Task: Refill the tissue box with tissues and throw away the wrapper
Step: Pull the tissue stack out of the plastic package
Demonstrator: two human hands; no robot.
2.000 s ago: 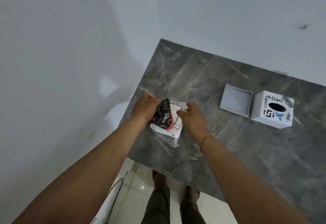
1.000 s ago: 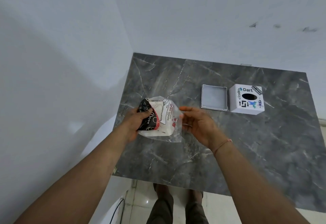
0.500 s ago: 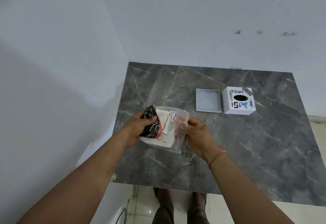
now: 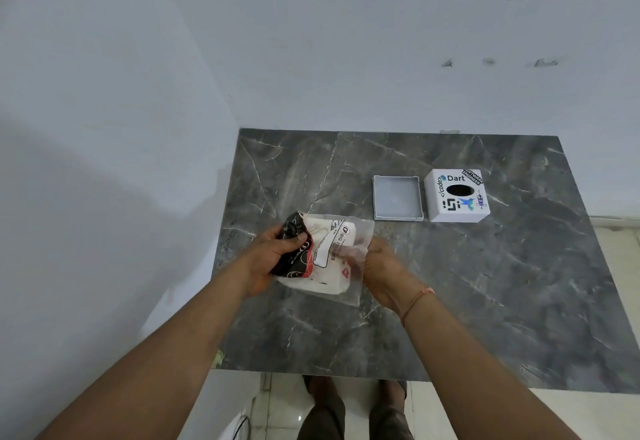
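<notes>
A pack of white tissues in a clear plastic wrapper (image 4: 329, 259) with black and red print is held above the left part of the dark marble table (image 4: 485, 283). My left hand (image 4: 273, 259) grips the wrapper's black end. My right hand (image 4: 381, 270) is at the wrapper's open clear end, with fingers reaching inside it. The white tissue box (image 4: 456, 195), covered in stickers and with an oval slot on top, stands at the back right. Its shallow grey base tray (image 4: 397, 202) lies just left of it, open side up.
White walls close in the table on the left and at the back. The table's near edge ends above a pale tiled floor where my feet (image 4: 353, 408) stand. A dark cable (image 4: 239, 427) runs near the bottom left.
My right hand let go of the pack, then came back to the wrapper's open end and went in. The pack was lifted and tilted slightly; the view swung up and right.
</notes>
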